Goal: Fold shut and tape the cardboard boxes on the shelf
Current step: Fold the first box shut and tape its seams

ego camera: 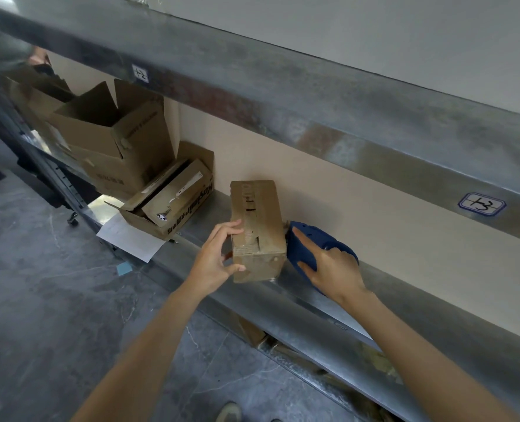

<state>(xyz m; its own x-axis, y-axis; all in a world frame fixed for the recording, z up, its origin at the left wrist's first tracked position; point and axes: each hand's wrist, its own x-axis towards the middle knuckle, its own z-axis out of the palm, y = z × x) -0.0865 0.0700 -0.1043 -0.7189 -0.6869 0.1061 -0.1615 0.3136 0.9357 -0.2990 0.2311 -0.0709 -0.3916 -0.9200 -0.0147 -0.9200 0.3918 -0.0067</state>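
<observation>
A small closed cardboard box (257,226) stands on the metal shelf (383,287), with tape along its top seam. My left hand (219,257) holds its near left corner, fingers on top and thumb on the front face. My right hand (328,266) grips a blue tape dispenser (313,242), index finger stretched along it, and the dispenser's nose touches the box's right side. Further left on the shelf sit a low open box (167,205) and a large open box (115,138) with raised flaps.
A sheet of white paper (130,237) hangs over the shelf edge beside the low box. Another open box (39,89) and someone's hand (38,57) are at the far left. A metal beam (283,95) with handwritten labels runs overhead. Grey floor lies below.
</observation>
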